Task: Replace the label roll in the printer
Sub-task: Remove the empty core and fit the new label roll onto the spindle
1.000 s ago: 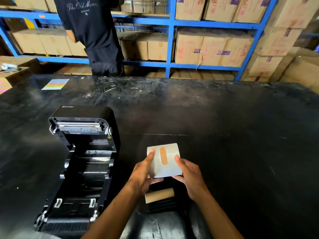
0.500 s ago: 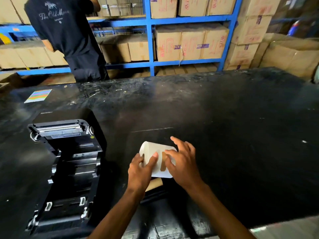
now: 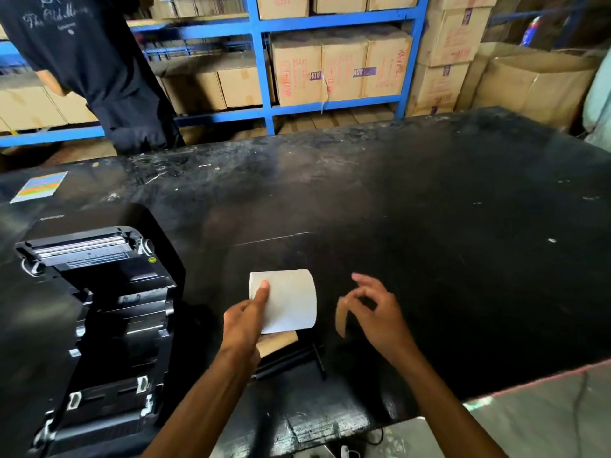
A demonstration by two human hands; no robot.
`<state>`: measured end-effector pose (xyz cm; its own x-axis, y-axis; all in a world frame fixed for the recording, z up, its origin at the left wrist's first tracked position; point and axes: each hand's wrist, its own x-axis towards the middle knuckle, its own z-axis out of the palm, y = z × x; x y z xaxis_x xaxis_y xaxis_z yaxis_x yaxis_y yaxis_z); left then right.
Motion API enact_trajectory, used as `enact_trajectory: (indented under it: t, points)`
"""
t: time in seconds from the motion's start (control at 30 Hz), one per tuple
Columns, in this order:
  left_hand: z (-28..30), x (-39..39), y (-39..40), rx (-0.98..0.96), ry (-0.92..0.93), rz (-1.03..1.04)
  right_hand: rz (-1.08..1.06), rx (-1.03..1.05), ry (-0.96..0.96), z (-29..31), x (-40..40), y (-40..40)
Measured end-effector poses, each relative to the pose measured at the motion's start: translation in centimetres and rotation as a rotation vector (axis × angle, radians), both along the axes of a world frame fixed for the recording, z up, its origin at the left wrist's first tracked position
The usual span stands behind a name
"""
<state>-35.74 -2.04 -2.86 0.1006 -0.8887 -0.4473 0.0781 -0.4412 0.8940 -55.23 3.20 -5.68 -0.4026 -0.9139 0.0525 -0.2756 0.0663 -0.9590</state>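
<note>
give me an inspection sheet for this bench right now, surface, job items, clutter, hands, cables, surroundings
Surface: black table, scuffed and scratched, pale specks and debris.
Job's things: printer at left, lid open, roll bay looks empty; white label roll held above the table; brown strip of tape off the roll; empty cardboard core and black spindle lying below the roll.
Clutter: striped colour card at far left.
Hands: left hand grips the label roll, thumb on top; right hand holds the tape strip.
Cables: a cable below the table's near edge, unclear what it serves.
Surroundings: blue shelving with cardboard boxes; person in dark shirt beyond the table.
</note>
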Motion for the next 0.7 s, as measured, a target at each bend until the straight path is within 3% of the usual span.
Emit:
enact_trajectory:
  t: [0.1, 0.17, 0.37, 0.5, 0.7]
  points:
    - [-0.1, 0.6, -0.2, 0.038, 0.077, 0.003, 0.153, 0.385, 0.328, -3.8, -2.0, 2.1]
    - [-0.3, 1.0, -0.3, 0.051, 0.120, 0.007, 0.219, 0.465, 0.405, -5.8, -2.0, 3.2]
    - [-0.5, 1.3, -0.2, 0.069, 0.161, -0.005, 0.209, 0.413, 0.523, -7.4, -0.9, 4.2]
    - [-0.3, 1.4, -0.1, 0.075, 0.182, -0.016, 0.224, 0.498, 0.581, -7.8, -1.5, 3.8]
    - [-0.1, 2.6, 0.4, 0.072, 0.184, -0.020, 0.080, 0.382, 0.438, -6.0, 2.0, 1.9]
